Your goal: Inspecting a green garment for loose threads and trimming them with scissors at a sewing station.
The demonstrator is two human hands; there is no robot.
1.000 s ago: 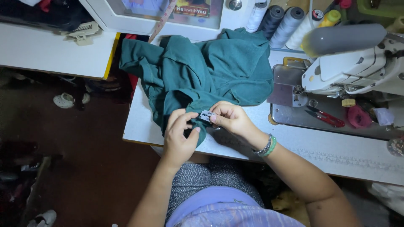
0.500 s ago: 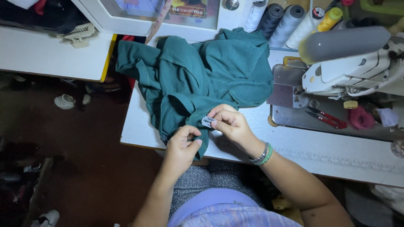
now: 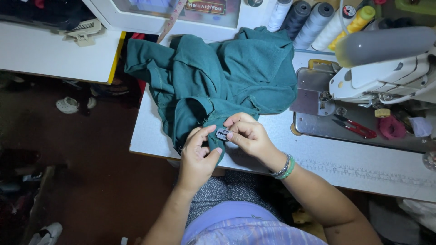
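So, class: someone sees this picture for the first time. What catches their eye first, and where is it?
The crumpled teal garment on the white table, dead centre. At its near edge the left hand and right hand pinch a small grey razor blade against the cloth. To the right sits a white sewing machine, with thread cones lined up behind.

white tables (image 3: 54,54), dim brown floor (image 3: 91,181)

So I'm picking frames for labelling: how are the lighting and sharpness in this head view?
Head view: bright light falls on the white table, the teal garment and both hands, left hand and right hand; the floor at left lies in deep shadow; the small label is sharp; frame edges look slightly bowed.
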